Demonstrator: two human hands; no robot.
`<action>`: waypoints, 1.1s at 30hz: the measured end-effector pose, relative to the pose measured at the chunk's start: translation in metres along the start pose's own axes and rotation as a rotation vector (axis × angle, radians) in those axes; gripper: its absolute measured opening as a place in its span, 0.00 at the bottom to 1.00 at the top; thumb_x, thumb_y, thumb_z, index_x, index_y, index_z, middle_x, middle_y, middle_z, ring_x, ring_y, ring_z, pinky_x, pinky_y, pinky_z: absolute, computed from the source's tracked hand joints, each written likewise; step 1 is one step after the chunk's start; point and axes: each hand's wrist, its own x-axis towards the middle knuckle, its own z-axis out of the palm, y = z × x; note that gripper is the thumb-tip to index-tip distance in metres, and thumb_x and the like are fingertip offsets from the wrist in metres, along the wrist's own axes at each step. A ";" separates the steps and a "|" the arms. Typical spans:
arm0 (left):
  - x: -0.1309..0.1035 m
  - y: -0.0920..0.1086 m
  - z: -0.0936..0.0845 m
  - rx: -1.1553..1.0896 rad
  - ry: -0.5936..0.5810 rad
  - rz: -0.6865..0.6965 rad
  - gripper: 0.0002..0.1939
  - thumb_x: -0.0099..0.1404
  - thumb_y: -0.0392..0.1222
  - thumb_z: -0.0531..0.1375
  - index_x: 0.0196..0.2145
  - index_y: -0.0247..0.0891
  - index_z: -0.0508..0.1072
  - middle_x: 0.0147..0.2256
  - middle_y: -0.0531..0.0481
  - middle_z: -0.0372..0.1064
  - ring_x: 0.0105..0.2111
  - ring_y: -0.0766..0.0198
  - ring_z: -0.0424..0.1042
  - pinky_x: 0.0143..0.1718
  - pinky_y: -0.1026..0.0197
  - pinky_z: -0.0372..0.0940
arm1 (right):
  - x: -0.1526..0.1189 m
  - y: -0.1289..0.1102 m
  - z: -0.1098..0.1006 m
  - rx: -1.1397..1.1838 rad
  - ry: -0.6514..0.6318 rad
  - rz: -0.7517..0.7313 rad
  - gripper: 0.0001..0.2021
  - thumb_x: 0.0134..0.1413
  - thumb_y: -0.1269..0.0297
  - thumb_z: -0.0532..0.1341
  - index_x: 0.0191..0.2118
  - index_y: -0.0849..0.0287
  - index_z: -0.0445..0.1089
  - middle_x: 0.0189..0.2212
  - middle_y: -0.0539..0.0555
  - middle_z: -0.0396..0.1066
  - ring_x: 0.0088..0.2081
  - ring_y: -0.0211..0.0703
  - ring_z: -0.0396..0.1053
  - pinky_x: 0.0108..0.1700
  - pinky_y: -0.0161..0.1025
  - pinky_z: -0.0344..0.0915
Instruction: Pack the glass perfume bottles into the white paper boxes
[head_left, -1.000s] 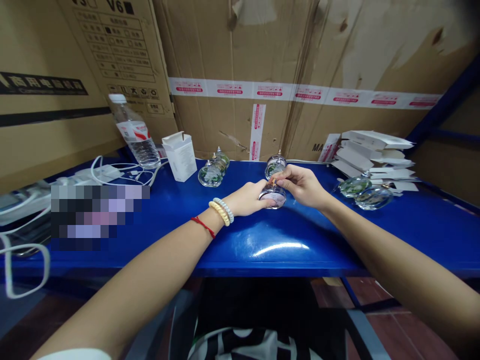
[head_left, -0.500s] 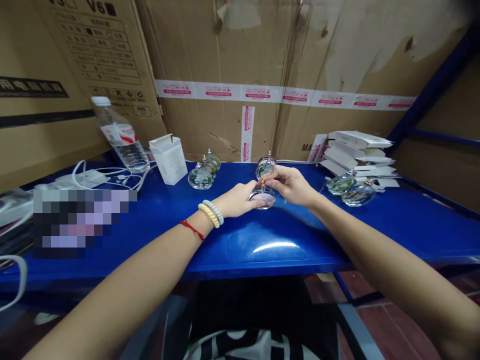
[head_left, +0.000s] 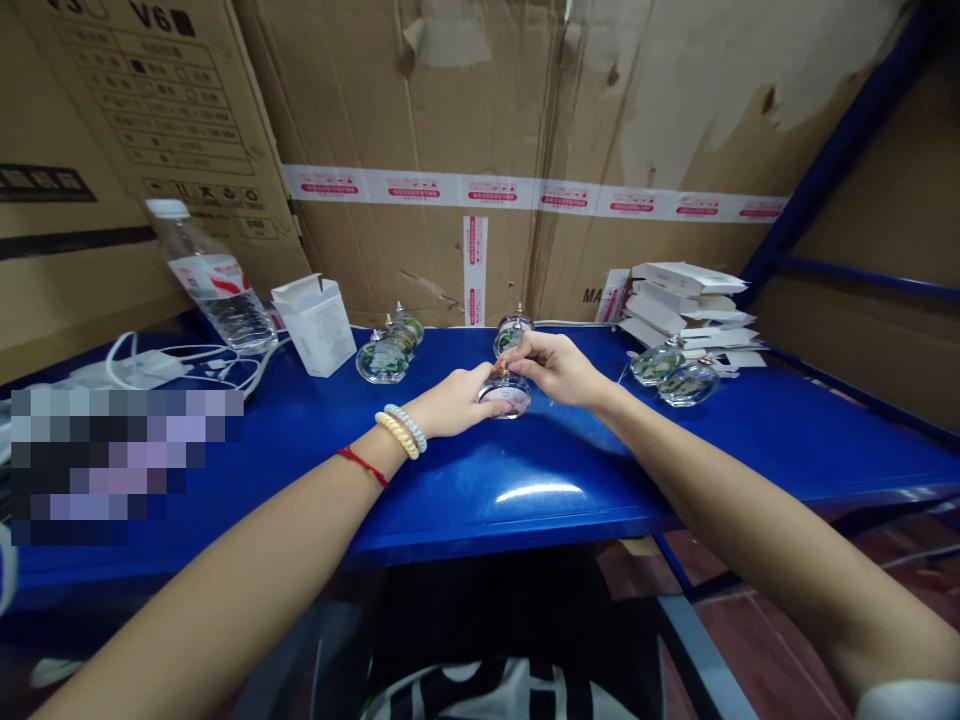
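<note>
On the blue worktop point(head_left: 540, 480), the left hand point(head_left: 457, 400) cradled a small glass bottle point(head_left: 506, 398), likely fragile and slippery, while the right hand point(head_left: 555, 368) pinched its top in a closed grip.

Clear shiny glass bottle point(head_left: 506, 396) in hand, glossy blue metal shelf point(head_left: 525, 480) underneath, rough matt cardboard point(head_left: 450, 110) behind.

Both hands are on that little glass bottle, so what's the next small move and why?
Probably finish seating the top: the left hand steadies the round glass bottle on the blue table, while the right hand pinches the small gold piece at its neck, which seems not yet let go.
</note>
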 end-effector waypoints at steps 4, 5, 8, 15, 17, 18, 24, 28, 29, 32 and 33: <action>0.000 0.001 0.000 -0.003 0.000 0.001 0.25 0.63 0.55 0.57 0.50 0.34 0.66 0.45 0.40 0.74 0.44 0.51 0.74 0.44 0.54 0.65 | 0.000 0.000 0.000 -0.004 -0.006 0.002 0.10 0.54 0.60 0.62 0.27 0.58 0.64 0.33 0.54 0.75 0.36 0.40 0.73 0.41 0.40 0.69; 0.000 0.001 0.000 -0.004 0.000 -0.001 0.24 0.63 0.55 0.57 0.50 0.34 0.66 0.45 0.40 0.74 0.44 0.51 0.74 0.44 0.53 0.65 | 0.000 -0.001 0.000 -0.002 -0.010 0.000 0.10 0.54 0.61 0.62 0.27 0.58 0.64 0.33 0.54 0.75 0.36 0.40 0.73 0.41 0.40 0.69; 0.000 0.000 0.001 -0.007 0.003 -0.008 0.24 0.63 0.55 0.57 0.49 0.34 0.67 0.45 0.40 0.74 0.44 0.50 0.74 0.44 0.53 0.65 | 0.001 -0.003 0.000 0.007 -0.018 -0.011 0.09 0.55 0.63 0.61 0.27 0.59 0.64 0.33 0.54 0.76 0.36 0.40 0.73 0.41 0.40 0.69; 0.000 -0.001 0.002 -0.018 0.011 0.001 0.23 0.63 0.54 0.57 0.47 0.34 0.67 0.44 0.40 0.74 0.43 0.51 0.74 0.44 0.54 0.65 | 0.002 -0.004 -0.001 0.019 -0.018 -0.020 0.08 0.53 0.64 0.62 0.26 0.59 0.65 0.32 0.53 0.75 0.34 0.38 0.73 0.38 0.37 0.69; 0.000 -0.001 0.002 -0.021 0.008 0.000 0.23 0.62 0.54 0.57 0.47 0.34 0.67 0.44 0.40 0.74 0.43 0.51 0.74 0.44 0.54 0.65 | 0.002 -0.004 -0.001 0.023 -0.022 -0.022 0.08 0.53 0.63 0.62 0.26 0.59 0.65 0.31 0.53 0.75 0.34 0.38 0.73 0.38 0.37 0.70; 0.000 -0.001 0.002 -0.023 0.005 -0.002 0.23 0.62 0.54 0.58 0.48 0.33 0.67 0.44 0.40 0.74 0.43 0.51 0.74 0.44 0.54 0.65 | 0.002 -0.004 -0.001 0.031 -0.026 -0.021 0.08 0.53 0.63 0.63 0.27 0.59 0.65 0.31 0.53 0.75 0.34 0.38 0.73 0.38 0.37 0.70; 0.001 -0.002 0.002 -0.023 0.003 -0.005 0.25 0.62 0.53 0.57 0.50 0.33 0.67 0.46 0.39 0.73 0.45 0.50 0.73 0.45 0.53 0.65 | 0.003 -0.007 -0.002 0.108 -0.059 0.007 0.09 0.52 0.62 0.64 0.27 0.59 0.66 0.32 0.53 0.76 0.35 0.38 0.74 0.40 0.38 0.71; 0.002 -0.003 0.002 -0.025 0.004 -0.002 0.25 0.62 0.54 0.57 0.50 0.33 0.67 0.46 0.39 0.73 0.45 0.50 0.73 0.45 0.52 0.65 | 0.004 -0.006 -0.002 0.136 -0.065 0.020 0.08 0.51 0.62 0.65 0.29 0.60 0.68 0.32 0.53 0.76 0.35 0.38 0.74 0.41 0.39 0.72; 0.002 -0.003 0.002 -0.024 0.004 -0.003 0.25 0.62 0.54 0.58 0.50 0.33 0.67 0.46 0.39 0.73 0.44 0.50 0.73 0.45 0.52 0.65 | 0.004 -0.006 -0.002 0.139 -0.064 0.025 0.08 0.51 0.61 0.65 0.29 0.60 0.68 0.32 0.53 0.76 0.35 0.38 0.74 0.41 0.39 0.72; 0.001 -0.002 0.001 -0.029 0.003 -0.004 0.25 0.62 0.54 0.57 0.50 0.33 0.67 0.47 0.39 0.73 0.45 0.50 0.73 0.46 0.52 0.65 | 0.005 -0.006 -0.001 0.146 -0.063 0.043 0.09 0.51 0.61 0.65 0.28 0.60 0.67 0.32 0.53 0.76 0.35 0.39 0.75 0.42 0.40 0.72; 0.001 -0.001 0.001 -0.031 0.002 -0.005 0.25 0.62 0.54 0.57 0.50 0.33 0.67 0.47 0.39 0.73 0.45 0.50 0.73 0.46 0.52 0.65 | 0.005 -0.006 -0.001 0.144 -0.067 0.046 0.09 0.51 0.60 0.65 0.28 0.60 0.67 0.32 0.53 0.76 0.35 0.39 0.75 0.42 0.40 0.72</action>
